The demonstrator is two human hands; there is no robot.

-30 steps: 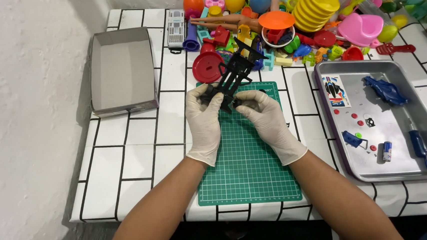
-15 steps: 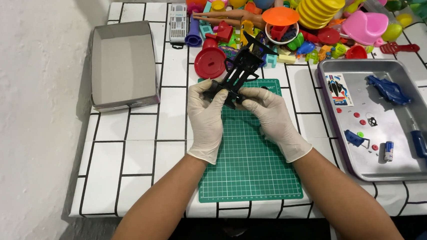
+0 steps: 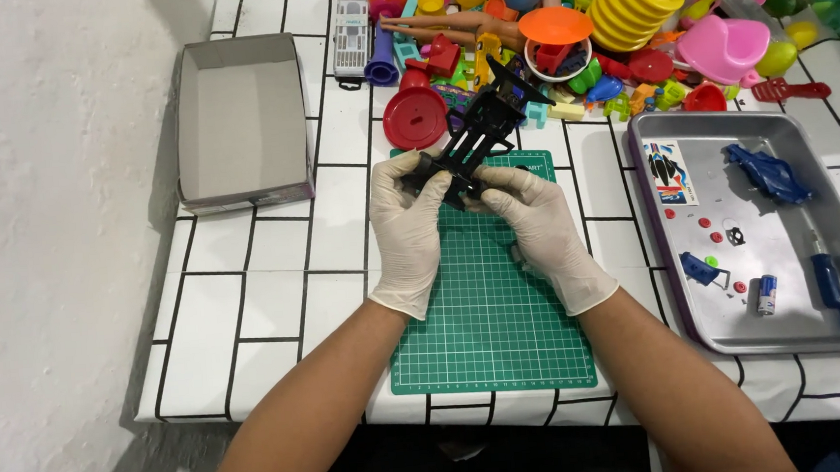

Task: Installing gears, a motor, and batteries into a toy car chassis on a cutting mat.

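- Hands gloved in white – both raised over the far edge of the green mat [image 3: 488,290].
- Left hand [image 3: 407,229]: fingers curled round the near end of a black chassis [image 3: 480,131], thumb on top.
- Right hand [image 3: 538,228]: fingers pinching the same end from the other side, close against the left.
- Chassis tilted – far end up and away, over the toy pile [image 3: 565,48], near the red disc [image 3: 415,118].
- Counter [image 3: 275,276]: white tiles, dark lines.
- Grey box [image 3: 239,120] to the left, open side up.
- Metal tray [image 3: 833,227] to the right, holding a blue car shell [image 3: 768,173], a sticker sheet [image 3: 669,172], a small battery [image 3: 766,295], a blue screwdriver [image 3: 830,281] and red bits [image 3: 705,229].
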